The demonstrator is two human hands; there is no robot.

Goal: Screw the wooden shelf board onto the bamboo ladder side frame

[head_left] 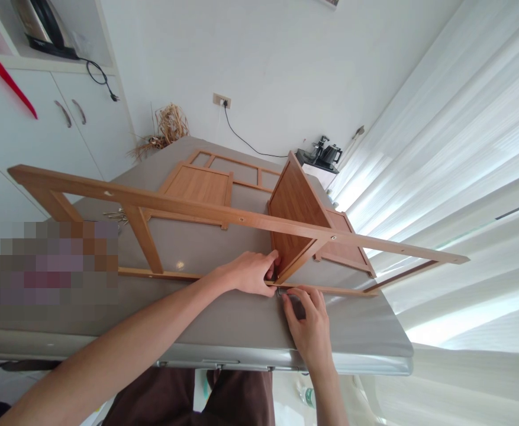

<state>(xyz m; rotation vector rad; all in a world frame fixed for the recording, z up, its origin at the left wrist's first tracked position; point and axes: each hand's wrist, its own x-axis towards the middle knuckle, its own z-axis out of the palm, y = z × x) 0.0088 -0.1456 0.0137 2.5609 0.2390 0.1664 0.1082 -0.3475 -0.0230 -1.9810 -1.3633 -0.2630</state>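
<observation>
A wooden ladder-shaped side frame (pixel 241 220) stands on its long edge across the table, joined to an upright wooden shelf panel (pixel 297 207). My left hand (pixel 254 273) is closed around the frame's lower rail where the panel meets it, its fingertips partly hidden. Just to the right, my right hand (pixel 308 313) pinches thumb and fingers together beside that rail. Between its fingertips and the joint a thin bent metal piece (pixel 279 291) shows, mostly covered, looking like a hex key. Screw holes dot the upper rail.
On the grey table (pixel 223 319) behind the frame lie another slatted panel (pixel 206 186), a further panel (pixel 343 236) and a second ladder frame (pixel 235 171). Small metal hardware (pixel 119 216) sits at left, near a blurred patch. A white curtain (pixel 476 177) hangs at right.
</observation>
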